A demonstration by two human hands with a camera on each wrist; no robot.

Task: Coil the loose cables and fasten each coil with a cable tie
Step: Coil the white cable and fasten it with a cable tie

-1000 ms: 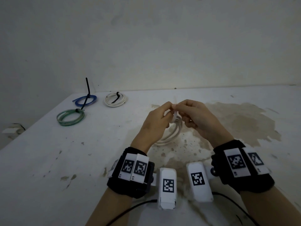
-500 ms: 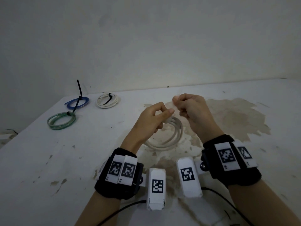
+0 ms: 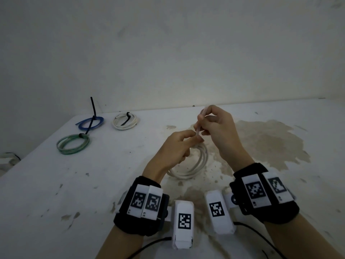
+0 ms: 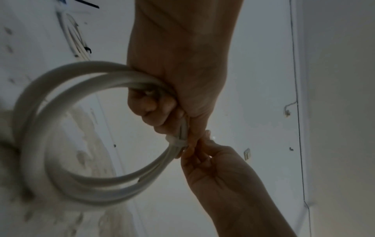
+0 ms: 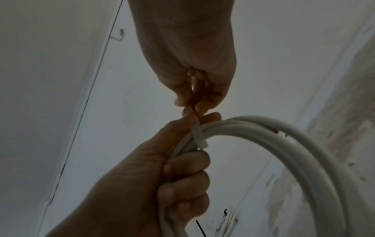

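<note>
White cable coil (image 3: 194, 165), mid-frame above the table (image 3: 56, 193), was gripped in the left hand (image 3: 177, 146) w/ a white cable tie (image 5: 198, 136) looped round it. Tie's tail was pinched and held up by the right hand (image 3: 216, 124). Three tied coils (image 3: 125, 121) were seen upper left.

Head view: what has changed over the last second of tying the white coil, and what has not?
The right hand has risen up and away from the left hand, drawing the white cable tie tail out through its loop around the white cable coil. Its pinch on the tail remains, as does the left hand's grip on the coil. The blue coil, green coil and tied white coil lie unchanged.
</note>
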